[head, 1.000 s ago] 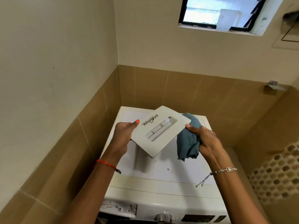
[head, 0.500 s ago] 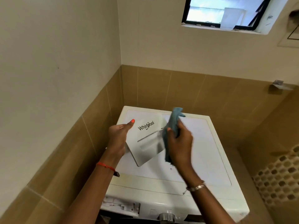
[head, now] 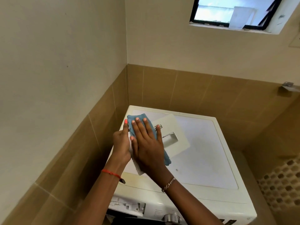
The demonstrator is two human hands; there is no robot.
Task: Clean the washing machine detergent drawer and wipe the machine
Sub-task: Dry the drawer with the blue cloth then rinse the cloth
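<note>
Red thread [head: 111,173], silver bracelet [head: 169,183] (orange thumbnail [head: 126,121])

Corner of a small room. Left wall [head: 53,65] and back wall [head: 175,43] have cream paint on top and a tan tile band [head: 191,90] below with pale grout lines. The walls meet in a vertical corner left of centre. Window [head: 215,12] sits high in the back wall, top right, with a black frame in a white recess. Bright daylight comes through it, pale blue outside. White translucent container [head: 241,17] stands in the window opening. Metal bracket [head: 287,86] is on the tile at the right edge, shadow under it. Lower right is hex mosaic tile [head: 282,185], beige and brown. Light is soft and even. A few small dark specks on the left wall.
</note>
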